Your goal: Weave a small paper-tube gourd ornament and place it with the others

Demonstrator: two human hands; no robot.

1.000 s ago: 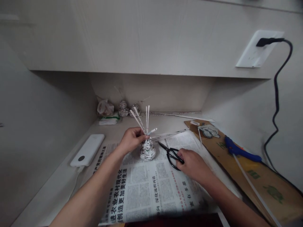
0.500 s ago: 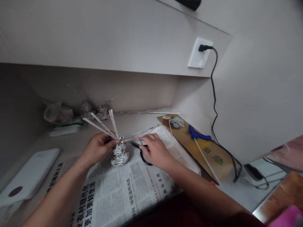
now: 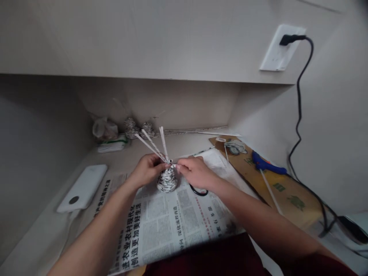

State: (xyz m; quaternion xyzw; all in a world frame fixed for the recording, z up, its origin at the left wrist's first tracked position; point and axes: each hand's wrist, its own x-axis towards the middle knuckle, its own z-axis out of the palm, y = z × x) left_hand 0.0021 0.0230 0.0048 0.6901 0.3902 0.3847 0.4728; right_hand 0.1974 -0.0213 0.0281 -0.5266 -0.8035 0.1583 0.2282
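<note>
A small gourd-shaped vessel (image 3: 167, 183), woven from rolled newspaper, stands on the newspaper sheet. Several rolled paper sticks (image 3: 153, 145) fan up and leftward from its neck. The fingers of my left hand (image 3: 146, 170) pinch the neck where the sticks come out. From the right, my right hand (image 3: 198, 171) pinches a paper strip at the same neck, its fingertips close to the left thumb. Under the right hand lies a black-handled tool, probably scissors (image 3: 199, 193); only a handle loop shows, the rest being hidden by the hand.
A newspaper (image 3: 161, 218) covers the worktop. To the right, a blue glue gun (image 3: 267, 165) and a clump of grey material (image 3: 235, 146) rest on cardboard (image 3: 283, 191). A white power bank (image 3: 84, 188) lies left. Two woven pieces (image 3: 148, 130) stand behind, beside a plastic bag (image 3: 105, 128).
My right hand has left the black tool on the newspaper and moved to the vessel's neck, where it pinches a strip. My left hand keeps its pinch. The view has swung left.
</note>
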